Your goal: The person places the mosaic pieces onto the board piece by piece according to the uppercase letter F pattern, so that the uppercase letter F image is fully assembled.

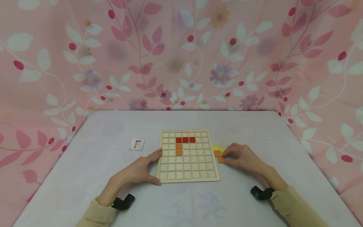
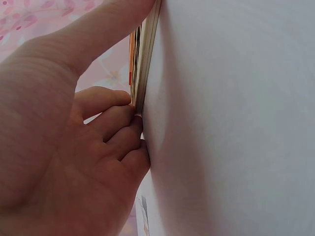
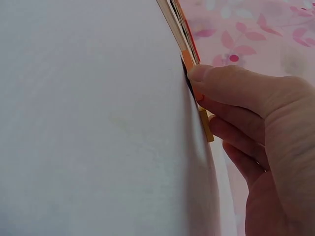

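A wooden grid board [image 1: 187, 177] lies in the middle of the table. It holds three red tiles [image 1: 185, 139] in a row and two orange tiles [image 1: 179, 149] below the leftmost one. My left hand [image 1: 154, 166] rests against the board's left edge [image 2: 147, 59], with its thumb at the near corner and its fingertips touching the side. Just right of the board, my right hand [image 1: 225, 157] pinches an orange tile [image 1: 221, 159] in a small cluster of loose orange and yellow tiles [image 1: 216, 147]. In the right wrist view the thumb [image 3: 216, 78] presses on the orange tile [image 3: 187, 59].
A small pattern card [image 1: 137, 144] lies left of the board. The white table [image 1: 181, 201] is backed by a pink floral cloth [image 1: 181, 56] that also hangs along both sides. Black wrist mounts [image 1: 124, 201] sit near the front edge.
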Tool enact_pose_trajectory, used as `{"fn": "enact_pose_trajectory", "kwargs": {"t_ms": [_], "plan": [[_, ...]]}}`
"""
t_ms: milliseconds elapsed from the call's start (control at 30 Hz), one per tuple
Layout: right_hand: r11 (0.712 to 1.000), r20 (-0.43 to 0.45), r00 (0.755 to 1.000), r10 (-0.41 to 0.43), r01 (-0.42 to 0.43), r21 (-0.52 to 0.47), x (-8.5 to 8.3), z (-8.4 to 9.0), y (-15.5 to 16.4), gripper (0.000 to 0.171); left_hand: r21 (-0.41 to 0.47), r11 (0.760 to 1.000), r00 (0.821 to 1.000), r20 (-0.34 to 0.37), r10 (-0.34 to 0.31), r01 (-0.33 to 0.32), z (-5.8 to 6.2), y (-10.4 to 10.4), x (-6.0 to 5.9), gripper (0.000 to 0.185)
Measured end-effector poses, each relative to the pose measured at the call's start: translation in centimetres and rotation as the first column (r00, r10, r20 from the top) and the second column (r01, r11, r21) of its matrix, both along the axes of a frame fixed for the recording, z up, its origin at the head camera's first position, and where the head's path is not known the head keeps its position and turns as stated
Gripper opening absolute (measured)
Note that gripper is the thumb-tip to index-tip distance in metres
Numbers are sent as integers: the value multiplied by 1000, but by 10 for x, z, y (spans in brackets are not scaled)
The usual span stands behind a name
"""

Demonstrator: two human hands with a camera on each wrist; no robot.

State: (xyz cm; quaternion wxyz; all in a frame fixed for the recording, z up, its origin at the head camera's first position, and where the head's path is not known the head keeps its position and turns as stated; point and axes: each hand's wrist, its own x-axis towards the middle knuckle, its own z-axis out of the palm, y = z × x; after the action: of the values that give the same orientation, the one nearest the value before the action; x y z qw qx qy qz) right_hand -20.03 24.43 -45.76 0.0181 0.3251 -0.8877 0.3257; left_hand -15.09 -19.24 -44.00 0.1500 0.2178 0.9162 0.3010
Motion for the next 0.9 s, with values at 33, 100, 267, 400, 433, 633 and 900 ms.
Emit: {"fn": "enact_pose_trajectory", "kwargs": {"t_ms": [33, 100, 267, 400, 433, 633, 900], "plan": [[1000, -8, 1000, 5, -5, -6, -2, -1, 0, 22, 0, 1000, 1000, -1, -1, 1, 0, 0, 0, 113], [1000, -18, 1000, 11, -12, -25, -6, -2, 0, 22, 1, 1000, 1000, 0, -1, 1, 0, 0, 0, 113], [999, 0, 1000, 1, -1, -54, -10, -5, 1, 23, 3, 1000, 1000, 2, -1, 1, 0, 1, -1, 113], [998, 19, 999, -32, 33, -51, -11, -3, 1, 23, 1, 1000, 1000, -2, -3, 3, 1, 1, -1, 113], [998, 24, 999, -43, 44, -54, -12, -2, 1, 23, 2, 1000, 1000, -2, -4, 4, 1, 1, -1, 113], [992, 54, 996, -64, 70, -108, -12, 4, -4, 24, 3, 1000, 1000, 1, -4, 4, 0, 1, -1, 114], [987, 100, 992, -81, 94, -129, -12, 9, -32, 23, 1, 1000, 1000, 2, 0, 0, -1, 0, 0, 114]]}}
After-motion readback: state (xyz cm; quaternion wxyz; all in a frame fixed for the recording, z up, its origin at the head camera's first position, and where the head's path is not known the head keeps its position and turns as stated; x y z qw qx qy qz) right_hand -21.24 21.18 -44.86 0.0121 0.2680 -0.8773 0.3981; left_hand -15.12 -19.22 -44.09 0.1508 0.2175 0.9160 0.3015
